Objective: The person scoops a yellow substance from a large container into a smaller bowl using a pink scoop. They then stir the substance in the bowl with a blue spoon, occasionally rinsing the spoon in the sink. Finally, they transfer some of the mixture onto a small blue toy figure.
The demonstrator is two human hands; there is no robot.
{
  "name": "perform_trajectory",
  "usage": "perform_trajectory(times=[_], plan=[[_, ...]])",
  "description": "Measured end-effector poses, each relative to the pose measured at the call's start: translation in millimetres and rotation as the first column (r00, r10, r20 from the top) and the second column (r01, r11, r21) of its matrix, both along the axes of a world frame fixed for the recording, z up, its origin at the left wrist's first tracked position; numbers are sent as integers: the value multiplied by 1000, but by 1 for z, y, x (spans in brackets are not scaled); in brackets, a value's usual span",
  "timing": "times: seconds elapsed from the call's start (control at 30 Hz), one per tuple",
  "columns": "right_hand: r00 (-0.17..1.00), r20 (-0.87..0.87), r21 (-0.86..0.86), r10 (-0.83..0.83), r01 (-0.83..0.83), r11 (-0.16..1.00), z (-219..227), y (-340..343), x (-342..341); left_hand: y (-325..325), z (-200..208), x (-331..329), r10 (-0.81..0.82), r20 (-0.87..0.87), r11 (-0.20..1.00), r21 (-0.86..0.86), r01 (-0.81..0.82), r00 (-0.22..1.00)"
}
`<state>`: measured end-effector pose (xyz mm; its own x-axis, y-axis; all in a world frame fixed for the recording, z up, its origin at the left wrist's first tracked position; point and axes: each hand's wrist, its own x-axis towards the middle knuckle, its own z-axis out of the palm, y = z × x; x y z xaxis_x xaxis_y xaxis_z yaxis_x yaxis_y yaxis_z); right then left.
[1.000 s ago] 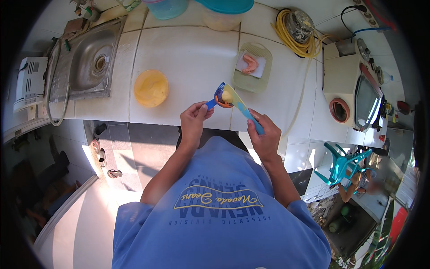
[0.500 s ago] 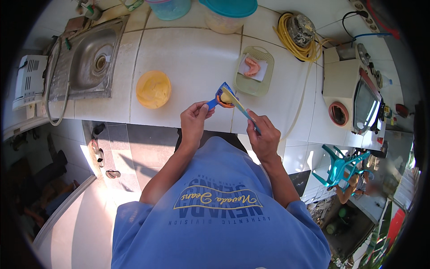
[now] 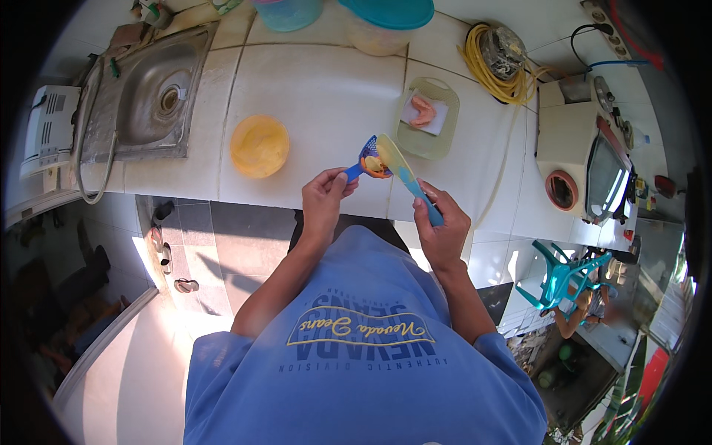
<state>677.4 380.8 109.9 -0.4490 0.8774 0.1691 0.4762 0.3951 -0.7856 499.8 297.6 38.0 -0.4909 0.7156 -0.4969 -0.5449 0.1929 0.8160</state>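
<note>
My left hand (image 3: 324,199) pinches the handle of a blue perforated dental impression tray (image 3: 368,146), held above the counter's front edge. An orange rim of material lines the tray, with pale yellow paste (image 3: 373,164) in it. My right hand (image 3: 443,228) is closed round the blue handle of a mixing spatula (image 3: 402,169). Its broad blade, smeared with yellow paste, touches or nearly touches the tray's right side. Left of my hands stands an orange mixing bowl (image 3: 285,159) with yellow paste inside. A pink U-shaped dental piece (image 3: 423,111) lies on white paper in a pale green tray (image 3: 404,141).
A steel sink (image 3: 141,119) is at the left. Lidded tubs (image 3: 389,13) stand along the back. A coiled yellow hose (image 3: 478,63) lies at the back right, near a cream-coloured machine (image 3: 567,148). A turquoise plastic chair (image 3: 560,274) and another person are beyond, lower right.
The spatula has turned from edge-on to show its broad, paste-smeared face, and my right hand has shifted slightly right and down. My left hand keeps the impression tray nearly still.
</note>
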Motion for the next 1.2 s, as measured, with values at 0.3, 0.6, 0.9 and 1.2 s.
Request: perform_trajectory(times=[0.3, 0.6, 0.9, 1.2], plan=[[844, 226, -102, 487, -477, 873, 30, 10, -117, -44, -19, -15, 17, 138, 999, -49, -10, 990], [961, 6, 368, 278, -260, 893, 29, 5, -143, -98, -31, -38, 4, 210, 993, -119, 21, 978], [950, -247, -718, -191, -47, 694, -79, -129, -99, -106, -18, -74, -229, 244, 967, -53, 248, 942], [800, -330, -798, -500, 46, 601, -140, -178, -135, -127, -57, -73, -419, 157, 903, -30, 429, 894]])
